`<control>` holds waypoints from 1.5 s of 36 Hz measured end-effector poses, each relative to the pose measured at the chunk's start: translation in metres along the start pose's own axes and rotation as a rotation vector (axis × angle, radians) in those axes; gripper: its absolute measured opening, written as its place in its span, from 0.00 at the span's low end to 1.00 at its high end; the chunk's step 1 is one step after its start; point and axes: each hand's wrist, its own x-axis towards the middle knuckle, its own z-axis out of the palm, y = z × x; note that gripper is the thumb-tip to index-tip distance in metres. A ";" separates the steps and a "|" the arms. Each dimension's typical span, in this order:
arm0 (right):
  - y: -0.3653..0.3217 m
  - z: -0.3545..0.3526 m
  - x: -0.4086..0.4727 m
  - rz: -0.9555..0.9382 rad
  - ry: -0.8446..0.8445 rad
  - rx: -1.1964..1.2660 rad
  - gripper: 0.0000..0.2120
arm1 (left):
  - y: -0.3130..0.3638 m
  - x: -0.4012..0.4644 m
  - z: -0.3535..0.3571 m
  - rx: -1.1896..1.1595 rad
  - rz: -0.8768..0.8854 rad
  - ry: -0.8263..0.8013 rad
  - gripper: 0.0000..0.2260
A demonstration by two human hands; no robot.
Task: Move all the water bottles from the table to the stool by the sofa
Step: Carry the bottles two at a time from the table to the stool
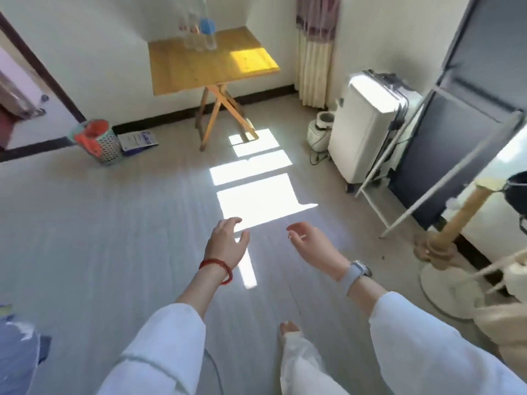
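A person stands on a pale floor with both arms held out in front, in white sleeves. The left hand [226, 243] has a red cord bracelet [216, 267] at the wrist; its fingers are spread and loosely bent, holding nothing. The right hand [312, 246], with a grey watch [356, 276] on its wrist, is turned palm inward, fingers relaxed and slightly curled, also holding nothing. The two hands are apart, with bright patches of sunlight on the floor just beyond them.

Well ahead of the hands, against the far wall, stands a wooden folding table [211, 69]. A tight cluster of clear water bottles [198, 29] stands upright at its back left part, one with a blue label; blur makes their number hard to tell.

Beyond and left of the left hand, a patterned basket [98, 142] sits on the floor near a doorway. Beyond and right of the right hand stands a white suitcase [363, 129], with a white metal rack [399, 178] just beside it.
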 end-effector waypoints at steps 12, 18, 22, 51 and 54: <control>-0.199 0.010 0.276 -0.318 -0.100 -0.070 0.14 | -0.028 0.238 -0.160 -0.055 -0.115 0.334 0.16; -0.284 0.053 0.397 -0.418 -0.142 -0.097 0.14 | -0.092 0.341 -0.226 -0.035 -0.154 0.421 0.16; -0.343 0.084 0.486 -0.422 -0.157 -0.094 0.14 | -0.136 0.422 -0.278 -0.051 -0.170 0.462 0.16; -0.521 0.009 1.121 -0.158 0.166 -0.011 0.15 | -0.164 1.129 -0.394 0.041 0.046 0.191 0.18; -0.534 -0.001 1.178 -0.159 0.192 -0.029 0.16 | -0.167 1.187 -0.397 0.037 0.052 0.162 0.18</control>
